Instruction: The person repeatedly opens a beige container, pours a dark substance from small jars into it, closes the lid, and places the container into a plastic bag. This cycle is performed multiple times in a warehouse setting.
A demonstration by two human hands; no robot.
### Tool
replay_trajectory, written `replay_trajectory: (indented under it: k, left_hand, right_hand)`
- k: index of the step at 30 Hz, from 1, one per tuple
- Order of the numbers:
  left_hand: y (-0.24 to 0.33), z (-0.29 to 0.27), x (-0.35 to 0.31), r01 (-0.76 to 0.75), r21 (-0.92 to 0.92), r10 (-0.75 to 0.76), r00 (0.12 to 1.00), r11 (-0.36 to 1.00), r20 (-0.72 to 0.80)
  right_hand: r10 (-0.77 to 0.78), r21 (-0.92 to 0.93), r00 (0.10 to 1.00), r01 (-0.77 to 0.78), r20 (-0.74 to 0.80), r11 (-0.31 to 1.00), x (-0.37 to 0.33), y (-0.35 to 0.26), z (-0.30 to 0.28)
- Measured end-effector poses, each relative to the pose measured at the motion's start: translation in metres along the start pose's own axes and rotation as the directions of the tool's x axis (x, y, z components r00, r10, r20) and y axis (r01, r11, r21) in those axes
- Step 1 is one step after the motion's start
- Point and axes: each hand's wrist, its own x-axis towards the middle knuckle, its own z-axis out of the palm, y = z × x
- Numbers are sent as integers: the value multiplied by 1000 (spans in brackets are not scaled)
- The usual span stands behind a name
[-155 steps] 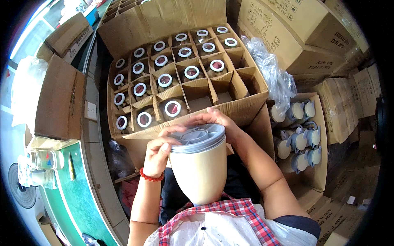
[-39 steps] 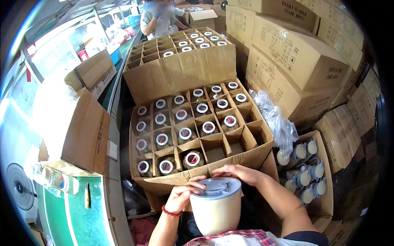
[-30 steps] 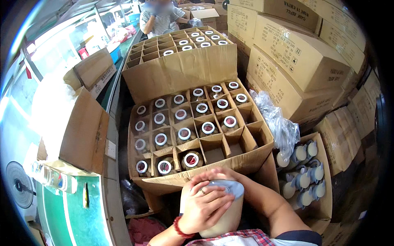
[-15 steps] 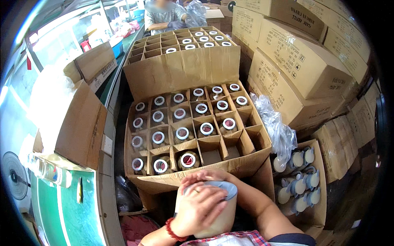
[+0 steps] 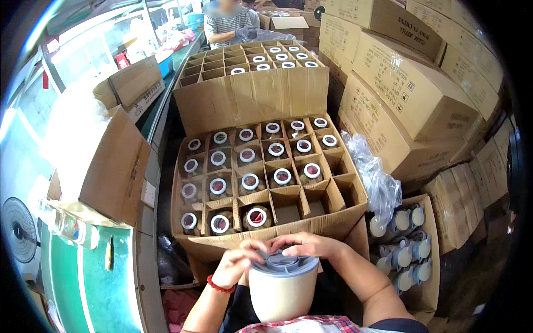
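Observation:
A cream, rounded vessel point(image 5: 281, 297) with a grey-blue lid point(image 5: 284, 266) stands upright against my lap. My left hand point(image 5: 236, 262), a red beaded bracelet at its wrist, is at the lid's left edge with its fingers apart. From the right, my right hand point(image 5: 304, 244) bends its fingers and thumb over the lid's far rim; the fingertips' contact is partly hidden. Just beyond stands an open carton point(image 5: 266, 234) with cardboard dividers. Many of its cells hold glassy, bottle-like pieces with white rings on top, such as the front one point(image 5: 256, 217).
Cream jugs with grey-blue tops point(image 5: 402, 256) fill an open carton at the right. Stacked cartons point(image 5: 413, 83) rise behind it, beside crumpled clear plastic point(image 5: 375, 180). Another divided carton point(image 5: 222, 58) stands farther off, near a person in stripes point(image 5: 227, 25). A green bench point(image 5: 94, 288) lies left.
My left hand has moved left off the vessel's top, uncovering the lid. My right hand now bends over its far rim. The far person's arm has shifted, and my view has moved slightly.

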Motion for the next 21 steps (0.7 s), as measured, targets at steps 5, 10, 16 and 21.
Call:
replay_trajectory:
  k: [5, 10, 16, 21]
  left_hand:
    - [-32, 33, -15, 215, -485, -411, 844, 848, -344]
    - [-103, 68, -37, 192, -836, -402, 915, 514, -37]
    - [7, 105, -56, 192, -142, -219, 952, 971, -213]
    - [-29, 91, -97, 213, -6, -184, 831, 977, -525]
  right_hand:
    - [-286, -54, 926, 307, 246, 950, -31, -96, 35]
    - [-343, -787, 877, 462, 337, 408, -74, -169, 87]
    - [-187, -976, 976, 144, 113, 166, -122, -180, 125]
    - [-144, -973, 989, 21, -14, 231, -130, -157, 134]
